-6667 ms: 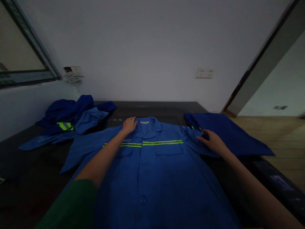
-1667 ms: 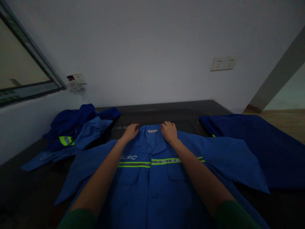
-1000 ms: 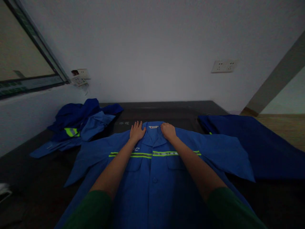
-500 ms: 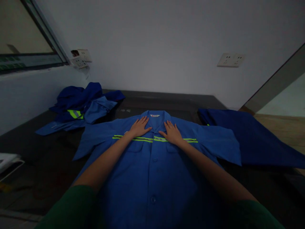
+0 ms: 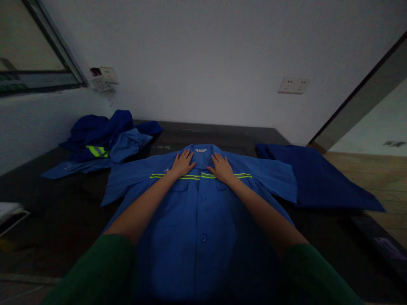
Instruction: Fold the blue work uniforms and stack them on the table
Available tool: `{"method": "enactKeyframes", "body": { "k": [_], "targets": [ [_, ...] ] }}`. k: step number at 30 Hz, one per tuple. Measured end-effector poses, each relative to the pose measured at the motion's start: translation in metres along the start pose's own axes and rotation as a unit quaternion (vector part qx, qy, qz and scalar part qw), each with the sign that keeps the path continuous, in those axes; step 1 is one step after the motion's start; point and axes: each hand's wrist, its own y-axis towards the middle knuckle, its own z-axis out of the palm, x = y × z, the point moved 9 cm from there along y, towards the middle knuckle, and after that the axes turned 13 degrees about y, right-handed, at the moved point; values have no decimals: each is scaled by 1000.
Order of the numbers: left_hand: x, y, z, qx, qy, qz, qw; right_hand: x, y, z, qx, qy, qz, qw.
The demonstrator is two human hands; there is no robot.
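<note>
A blue short-sleeved work shirt (image 5: 181, 216) lies front side up, its collar toward the wall and its sleeves spread to both sides. Yellow-green stripes run across its chest, above two flap pockets. My left hand (image 5: 182, 164) rests flat on the chest just left of the collar, fingers apart. On the other side of the collar, my right hand (image 5: 221, 167) lies flat with its fingers stretched toward the shoulder. Neither hand grips the cloth. Shadow hides the shirt's lower end.
A crumpled heap of blue clothes (image 5: 104, 135) lies at the left on the dark table (image 5: 222, 132). Folded dark blue cloth (image 5: 327, 182) lies at the right, partly under a sleeve. A white object (image 5: 11, 212) stands at the left edge. Wall sockets (image 5: 293, 85) are behind.
The view has shifted slightly. Both hands and the shirt's upper part appear a little higher in the picture. The hands stay flat on the chest beside the collar.
</note>
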Motion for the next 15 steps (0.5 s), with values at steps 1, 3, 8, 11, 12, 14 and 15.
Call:
{"method": "enactKeyframes", "body": {
  "k": [1,3,8,11,12,14,15],
  "targets": [
    [-4,-7,-3,-8,-2,0,1000,5,-3,1,-1,12,6,1000],
    [-11,-20,-2,1,-16,0,1000,15,-9,10,13,41,27,999],
    [-21,-36,2,3,-33,-15,999,31,-19,29,29,23,37,999],
    [-22,-41,-21,-77,-62,-23,995,32,-23,27,12,16,30,999],
    [-22,-45,-34,-110,-80,-23,990,33,-24,25,5,19,26,999],
    [-18,-63,-63,-166,-126,-23,978,35,-26,16,-16,26,15,999],
    [-15,-78,-79,-184,-153,-20,971,39,-27,10,-31,30,6,999]
  ]
}}
